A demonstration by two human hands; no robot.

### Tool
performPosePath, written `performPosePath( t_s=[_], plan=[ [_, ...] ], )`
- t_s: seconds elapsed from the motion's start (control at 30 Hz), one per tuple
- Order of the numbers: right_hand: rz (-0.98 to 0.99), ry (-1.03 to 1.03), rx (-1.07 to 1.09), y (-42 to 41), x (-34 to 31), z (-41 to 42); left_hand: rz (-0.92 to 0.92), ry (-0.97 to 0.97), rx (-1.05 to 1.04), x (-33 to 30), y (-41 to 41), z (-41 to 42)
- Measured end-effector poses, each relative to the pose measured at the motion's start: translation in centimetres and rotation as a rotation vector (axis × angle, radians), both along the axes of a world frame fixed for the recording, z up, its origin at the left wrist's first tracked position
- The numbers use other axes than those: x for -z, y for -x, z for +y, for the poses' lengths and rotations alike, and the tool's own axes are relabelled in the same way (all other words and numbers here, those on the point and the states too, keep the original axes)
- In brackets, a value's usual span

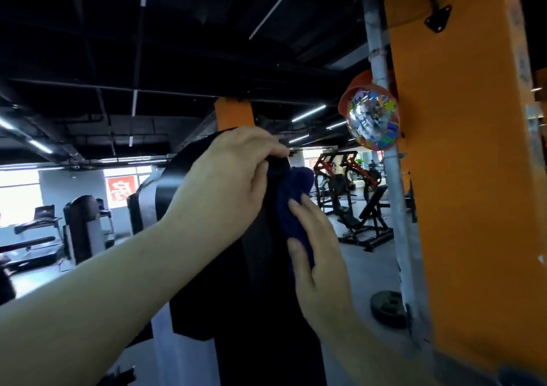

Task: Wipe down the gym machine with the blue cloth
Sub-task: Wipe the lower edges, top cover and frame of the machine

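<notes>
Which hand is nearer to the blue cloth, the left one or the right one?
Right. The right hand presses its fingers on the blue cloth against the black machine. The left hand grips the machine's top edge, just beside the cloth.

Dark ceiling with strip lights (307, 112), orange pillar (461, 149), bright windows (17, 196), treadmill (38, 223), grey floor (367, 270)

Single head view, close, facing forward past both raised hands (233, 178).
</notes>
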State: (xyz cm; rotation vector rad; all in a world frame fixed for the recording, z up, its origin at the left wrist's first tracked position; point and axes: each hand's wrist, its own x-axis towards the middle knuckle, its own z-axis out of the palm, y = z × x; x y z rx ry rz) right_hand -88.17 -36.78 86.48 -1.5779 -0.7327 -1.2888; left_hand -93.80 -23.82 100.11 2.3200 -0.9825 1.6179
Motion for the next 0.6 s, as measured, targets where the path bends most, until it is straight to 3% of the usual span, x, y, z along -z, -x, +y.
performPosePath(
  t_s=[0.2,0.43,0.6],
  plan=[
    [0.029,0.217,-0.251,-2.4,-6.2,-3.4,-0.105,0.064,-0.323,1.6,-1.0,-1.1],
    [-0.026,0.318,-0.366,-4.1,2.2,-4.7,-0.113,0.140,-0.610,6.1,-0.4,-4.1],
    [-0.053,0.318,-0.442,-4.9,-2.9,-5.2,0.018,0.030,-0.846,7.7,0.9,-5.2]
  ],
)
